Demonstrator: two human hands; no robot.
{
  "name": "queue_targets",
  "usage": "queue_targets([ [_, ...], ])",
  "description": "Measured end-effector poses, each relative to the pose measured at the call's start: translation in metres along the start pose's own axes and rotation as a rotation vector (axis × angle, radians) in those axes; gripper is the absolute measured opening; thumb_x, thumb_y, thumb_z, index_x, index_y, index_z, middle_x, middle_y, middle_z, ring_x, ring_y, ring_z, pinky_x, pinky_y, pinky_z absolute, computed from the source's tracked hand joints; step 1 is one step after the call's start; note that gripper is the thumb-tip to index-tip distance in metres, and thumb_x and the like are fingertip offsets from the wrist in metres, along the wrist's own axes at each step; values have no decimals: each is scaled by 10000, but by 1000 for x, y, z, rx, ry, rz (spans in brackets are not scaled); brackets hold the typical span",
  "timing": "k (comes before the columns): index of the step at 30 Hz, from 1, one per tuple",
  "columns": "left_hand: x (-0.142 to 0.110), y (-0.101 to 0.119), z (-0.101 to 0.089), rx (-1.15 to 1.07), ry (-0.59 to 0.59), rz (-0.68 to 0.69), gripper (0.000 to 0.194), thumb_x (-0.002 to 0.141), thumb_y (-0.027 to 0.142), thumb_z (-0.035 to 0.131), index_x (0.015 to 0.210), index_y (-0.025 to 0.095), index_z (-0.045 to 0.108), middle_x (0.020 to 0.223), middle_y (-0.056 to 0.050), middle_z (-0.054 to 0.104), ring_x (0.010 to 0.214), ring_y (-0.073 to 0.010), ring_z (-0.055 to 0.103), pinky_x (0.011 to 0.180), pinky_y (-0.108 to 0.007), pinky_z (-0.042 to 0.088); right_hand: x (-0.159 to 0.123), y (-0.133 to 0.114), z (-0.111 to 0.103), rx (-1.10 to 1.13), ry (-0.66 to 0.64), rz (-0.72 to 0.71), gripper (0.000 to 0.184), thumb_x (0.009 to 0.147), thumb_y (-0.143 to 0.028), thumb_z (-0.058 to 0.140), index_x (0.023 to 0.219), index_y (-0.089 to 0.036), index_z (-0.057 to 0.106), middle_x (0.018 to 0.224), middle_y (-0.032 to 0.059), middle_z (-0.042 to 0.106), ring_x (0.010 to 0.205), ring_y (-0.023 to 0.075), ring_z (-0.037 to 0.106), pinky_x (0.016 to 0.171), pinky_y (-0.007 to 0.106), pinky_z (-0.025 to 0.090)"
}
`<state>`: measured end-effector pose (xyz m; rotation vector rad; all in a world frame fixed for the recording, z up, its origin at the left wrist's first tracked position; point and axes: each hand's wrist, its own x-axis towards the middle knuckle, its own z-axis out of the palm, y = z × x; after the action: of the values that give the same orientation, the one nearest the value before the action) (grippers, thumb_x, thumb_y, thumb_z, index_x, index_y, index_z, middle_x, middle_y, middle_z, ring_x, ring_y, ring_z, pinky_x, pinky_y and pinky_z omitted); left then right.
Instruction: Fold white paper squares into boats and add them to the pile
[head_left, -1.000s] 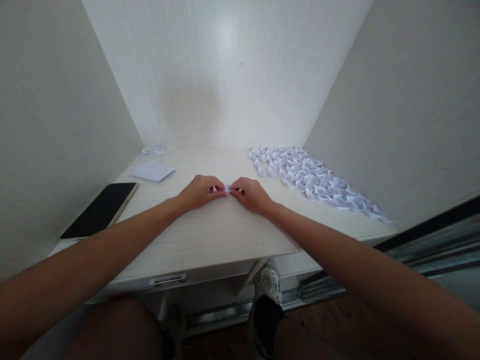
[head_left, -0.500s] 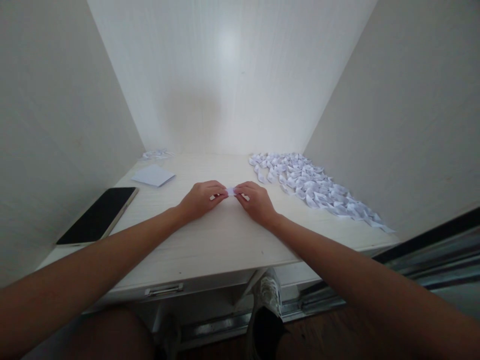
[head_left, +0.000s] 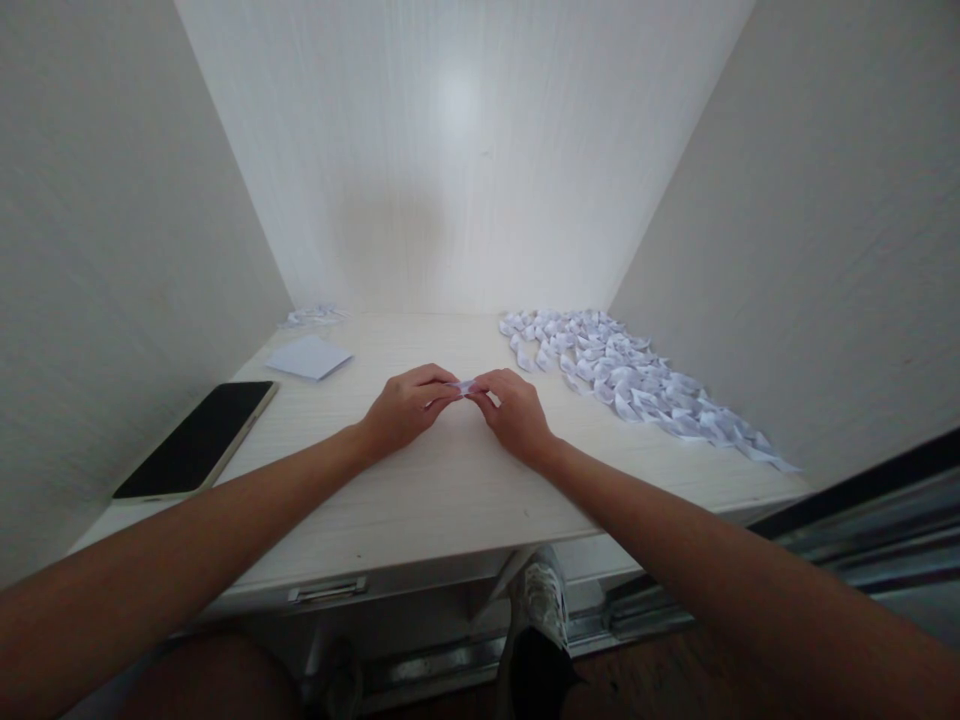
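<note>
Between my two hands, just above the white desk [head_left: 420, 480], is a small folded piece of white paper [head_left: 466, 387]. My left hand [head_left: 405, 405] pinches its left end between thumb and fingers. At the other end, my right hand [head_left: 514, 410] pinches it the same way, with the fingertips of both hands almost meeting. Much of the paper is hidden by the fingers. To the right lies a pile of small folded white paper pieces [head_left: 630, 375], several of them overlapping.
A stack of white paper squares [head_left: 307, 357] lies at the left, with thin paper strips [head_left: 315, 316] behind it. A phone or tablet with a dark screen [head_left: 199, 440] rests near the left wall. Walls close in the desk on three sides. A drawer handle [head_left: 328, 590] sits below the front edge.
My fingertips have drawn closer together on the paper, and less of it shows between them. The view has shifted slightly; the things on the desk stay put.
</note>
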<state>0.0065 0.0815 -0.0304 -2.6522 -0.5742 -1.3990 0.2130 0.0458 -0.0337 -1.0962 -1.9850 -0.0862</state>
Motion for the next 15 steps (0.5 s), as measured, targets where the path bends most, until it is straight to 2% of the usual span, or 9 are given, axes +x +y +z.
queue_targets([
  [5,2,4,-1,5,77,-42,120,923,270,695,882,178,760,907,-70,777,797,-154,731,740,-252,594,0,-5,0,5,44,-30,141,958,-177,598,855,-198,693,892,84,719,880,218,636,822,348,521],
  [10,0,10,-4,-147,60,-227,181,865,350,762,905,174,747,900,-73,782,770,-167,733,692,-261,619,-4,-4,-1,-28,78,-97,189,953,-134,563,879,-213,718,942,88,726,899,213,633,810,350,525],
  [15,0,16,-4,-321,33,-399,220,818,337,803,936,161,741,915,-75,772,753,-166,733,701,-276,643,-8,-3,-5,-139,84,-143,200,954,-146,574,912,-246,742,965,74,746,880,211,633,785,359,495],
])
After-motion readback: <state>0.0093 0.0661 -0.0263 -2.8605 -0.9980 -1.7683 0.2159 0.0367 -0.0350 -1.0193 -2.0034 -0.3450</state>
